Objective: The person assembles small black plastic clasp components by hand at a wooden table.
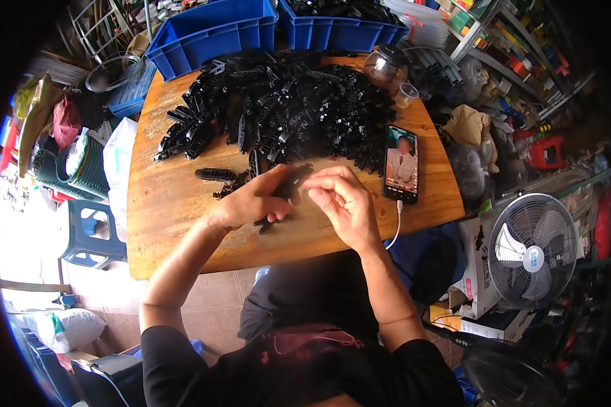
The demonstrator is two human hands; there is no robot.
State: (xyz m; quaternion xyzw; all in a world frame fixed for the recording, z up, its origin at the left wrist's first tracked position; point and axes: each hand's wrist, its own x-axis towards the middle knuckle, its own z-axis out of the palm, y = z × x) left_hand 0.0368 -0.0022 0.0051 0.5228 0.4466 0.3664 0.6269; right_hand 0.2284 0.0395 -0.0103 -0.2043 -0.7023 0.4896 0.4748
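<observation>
My left hand [250, 201] is closed round a dark plastic piece [294, 180] over the near part of the wooden table; the piece is blurred and partly hidden by the fingers. To its right, the thumb and fingers of my right hand [349, 207] are drawn together in a pinch beside that piece. Whatever lies between those fingertips is too small to make out. A big heap of black plastic parts [285, 102] covers the table beyond both hands. One separate black part [215, 174] lies to the left of my left hand, near a few small loose ones.
Two blue crates [214, 37] [343, 32] stand at the table's far edge. On the right of the wooden table [163, 224] lies a lit phone [401, 163] with a white cable [395, 227]. A round clear jar [385, 66] and small cup [406, 95] sit behind it. A fan [533, 254] stands right.
</observation>
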